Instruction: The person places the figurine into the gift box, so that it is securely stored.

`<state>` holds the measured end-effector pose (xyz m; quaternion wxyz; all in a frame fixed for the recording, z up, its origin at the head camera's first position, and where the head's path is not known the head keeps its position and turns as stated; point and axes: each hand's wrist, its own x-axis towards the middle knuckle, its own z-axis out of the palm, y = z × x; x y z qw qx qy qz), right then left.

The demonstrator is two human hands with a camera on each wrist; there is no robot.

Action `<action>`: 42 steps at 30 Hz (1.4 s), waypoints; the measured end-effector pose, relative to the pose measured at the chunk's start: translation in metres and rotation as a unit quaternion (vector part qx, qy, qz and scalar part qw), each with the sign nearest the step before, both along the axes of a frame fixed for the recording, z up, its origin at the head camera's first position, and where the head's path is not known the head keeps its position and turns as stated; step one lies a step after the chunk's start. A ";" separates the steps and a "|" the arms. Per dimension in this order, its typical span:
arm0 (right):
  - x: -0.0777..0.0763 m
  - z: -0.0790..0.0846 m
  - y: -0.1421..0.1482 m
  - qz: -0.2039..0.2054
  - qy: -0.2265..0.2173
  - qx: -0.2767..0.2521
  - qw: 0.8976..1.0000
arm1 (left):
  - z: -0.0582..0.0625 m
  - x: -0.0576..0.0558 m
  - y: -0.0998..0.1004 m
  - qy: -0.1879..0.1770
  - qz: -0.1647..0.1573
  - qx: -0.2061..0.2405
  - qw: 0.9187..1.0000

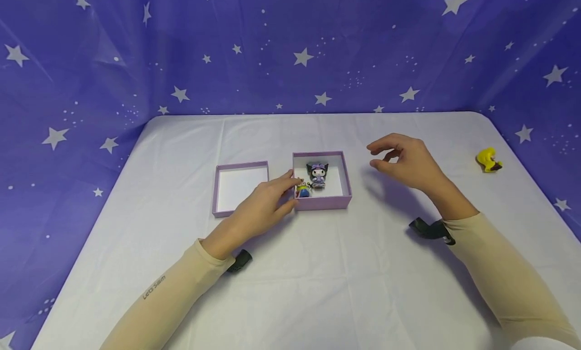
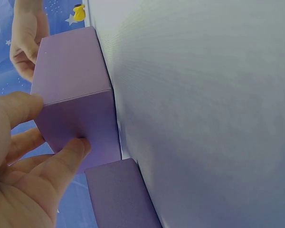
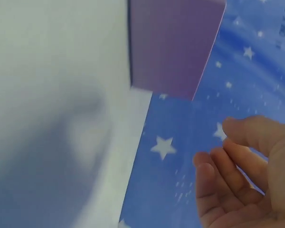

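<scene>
A purple box (image 1: 323, 203) with a white inside stands on the table. Within it lies a toy figure with a black hood and purple clothes (image 1: 318, 174), and a smaller toy figure in yellow and blue (image 1: 302, 190) sits by the near left corner. My left hand (image 1: 260, 203) rests against the box's left side. Its thumb touches the front left corner, while one finger presses the side wall and another reaches the rim. To the right of the box, my right hand (image 1: 404, 161) hovers above the table, fingers loosely bent and holding nothing.
Left of the box lies its purple lid (image 1: 218, 191), inside up, partly hidden behind my left hand. A yellow toy (image 1: 487, 160) sits near the table's right edge. The table (image 1: 317, 289) has a white cloth, with a purple star curtain (image 1: 272, 47) behind.
</scene>
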<state>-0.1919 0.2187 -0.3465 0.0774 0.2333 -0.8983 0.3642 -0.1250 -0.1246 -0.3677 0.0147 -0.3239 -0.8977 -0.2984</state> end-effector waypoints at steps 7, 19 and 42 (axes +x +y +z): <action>-0.004 -0.005 0.030 -0.079 -0.031 -0.020 0.996 | 0.001 0.000 0.001 0.000 -0.001 0.002 1.000; -0.013 -0.017 0.088 -0.213 -0.068 -0.023 0.974 | 0.002 0.001 0.000 -0.007 -0.002 0.009 1.000; -0.021 -0.039 0.205 -0.397 -0.120 -0.051 0.909 | 0.001 0.001 0.000 -0.010 -0.001 0.005 1.000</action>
